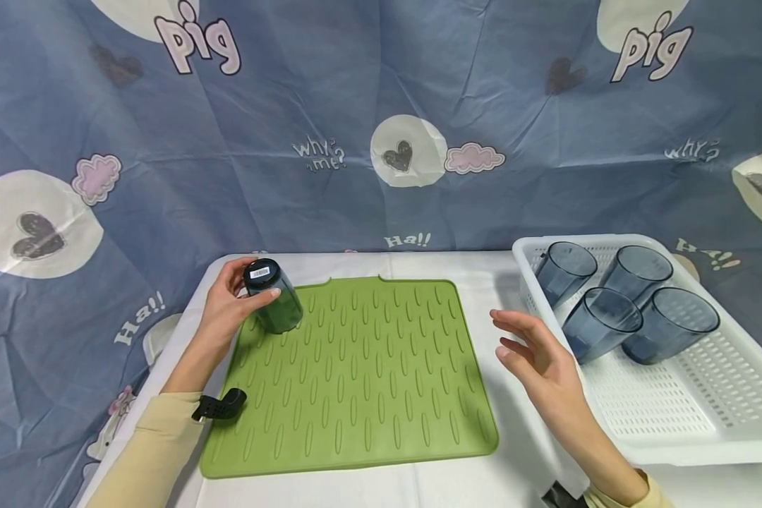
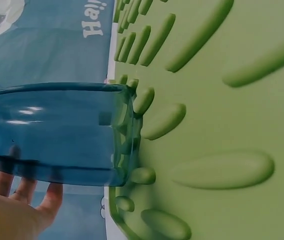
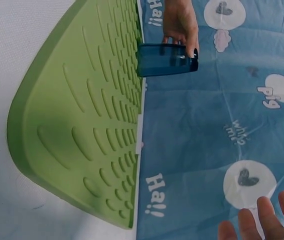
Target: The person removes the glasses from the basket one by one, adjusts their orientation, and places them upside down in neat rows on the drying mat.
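Tumbler [image 1: 283, 309], upside down, is at the far-left corner of the green mat [image 1: 368, 381]; I see the left hand [image 1: 227, 302] gripping it near the base. I judge it light, stiff, slick, perhaps breakable: best held by its sides. The right hand [image 1: 546, 363] holds nothing, fingers relaxed.

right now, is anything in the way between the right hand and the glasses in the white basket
Yes, sideways: the basket's left wall stands between the right hand and the four glasses. From above, nothing visible covers them.
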### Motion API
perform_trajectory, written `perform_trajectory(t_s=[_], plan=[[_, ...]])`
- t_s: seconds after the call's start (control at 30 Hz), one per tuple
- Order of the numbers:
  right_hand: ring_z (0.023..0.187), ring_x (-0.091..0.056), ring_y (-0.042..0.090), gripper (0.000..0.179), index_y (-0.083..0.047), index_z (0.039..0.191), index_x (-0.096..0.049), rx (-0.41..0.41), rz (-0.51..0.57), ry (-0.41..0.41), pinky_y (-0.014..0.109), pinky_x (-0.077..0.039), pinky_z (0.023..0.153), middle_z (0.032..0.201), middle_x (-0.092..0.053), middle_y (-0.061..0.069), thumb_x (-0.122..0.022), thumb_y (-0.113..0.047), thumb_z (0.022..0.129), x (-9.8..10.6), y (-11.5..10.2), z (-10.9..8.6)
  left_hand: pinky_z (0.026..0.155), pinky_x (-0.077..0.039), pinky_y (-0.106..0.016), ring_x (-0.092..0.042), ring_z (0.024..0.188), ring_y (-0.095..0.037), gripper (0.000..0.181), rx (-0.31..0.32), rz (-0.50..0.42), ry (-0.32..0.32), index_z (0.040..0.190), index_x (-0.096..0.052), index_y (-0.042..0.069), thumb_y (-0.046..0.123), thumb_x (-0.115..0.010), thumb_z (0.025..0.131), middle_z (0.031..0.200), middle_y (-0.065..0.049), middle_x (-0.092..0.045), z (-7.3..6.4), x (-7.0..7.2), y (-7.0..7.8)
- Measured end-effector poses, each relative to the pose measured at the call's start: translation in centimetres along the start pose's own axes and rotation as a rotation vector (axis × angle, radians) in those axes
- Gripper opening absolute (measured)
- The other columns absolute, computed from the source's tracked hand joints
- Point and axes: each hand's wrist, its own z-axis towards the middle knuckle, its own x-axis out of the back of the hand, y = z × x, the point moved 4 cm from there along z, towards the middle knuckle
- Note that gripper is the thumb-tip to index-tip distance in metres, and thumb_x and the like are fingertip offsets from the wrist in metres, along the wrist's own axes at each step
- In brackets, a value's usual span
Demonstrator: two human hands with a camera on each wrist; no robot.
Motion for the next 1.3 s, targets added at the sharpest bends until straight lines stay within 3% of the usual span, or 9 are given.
perform_trajectory(t_s=[0.3,0.53,0.77,1.1,1.3], plan=[[0.129,-0.046,0.030,0.041,0.008,0.134,-0.049,-0.005,0.005,0.000,0.034,-0.043,0.103,0.137,-0.053,0.017,-0.056,0.010,0.094,-0.3,-0.2,0.1,0.089,-0.044,-0.016,-0.044,0.123,-0.017,0.066,-0.046,-0.009,0.022,0.141,-0.045,0.019,0.011,-0.079,0.084,0.140,-0.005,-0.047,-0.3,0.9,0.6],[0.129,-0.045,0.035,0.042,0.007,0.134,-0.049,-0.018,0.011,0.007,0.035,-0.043,0.103,0.137,-0.053,0.017,-0.056,0.010,0.093,-0.5,-0.5,0.1,0.088,-0.046,-0.017,-0.050,0.119,-0.017,0.063,-0.081,-0.060,0.059,0.137,-0.051,0.019,0.006,-0.081,0.082,0.133,-0.006,-0.054,-1.2,2.2,1.6],[0.129,-0.046,0.032,0.042,0.007,0.135,-0.048,-0.018,0.017,0.004,0.035,-0.043,0.103,0.137,-0.053,0.017,-0.056,0.010,0.094,-0.7,-0.7,0.0,0.086,-0.045,-0.016,-0.049,0.121,-0.021,0.064,-0.129,-0.111,0.043,0.137,-0.053,0.016,0.002,-0.080,0.081,0.130,-0.002,-0.057,-2.3,2.7,2.4],[0.130,-0.044,0.035,0.042,0.007,0.135,-0.048,-0.012,0.015,0.004,0.035,-0.043,0.103,0.138,-0.052,0.016,-0.055,0.011,0.094,-0.5,-0.9,-0.2,0.089,-0.046,-0.020,-0.054,0.115,-0.012,0.061,-0.225,0.018,0.020,0.137,-0.053,0.015,0.000,-0.077,0.083,0.131,-0.011,-0.057,-4.1,2.0,3.6],[0.131,-0.044,0.033,0.046,0.005,0.137,-0.048,0.003,0.009,-0.014,0.035,-0.042,0.104,0.140,-0.051,0.017,-0.056,0.013,0.092,-0.5,-1.6,-0.4,0.089,-0.046,-0.021,-0.053,0.117,-0.018,0.058,-0.245,0.013,0.016,0.136,-0.052,0.005,-0.001,-0.076,0.084,0.129,-0.010,-0.059,-5.4,1.0,4.1]])
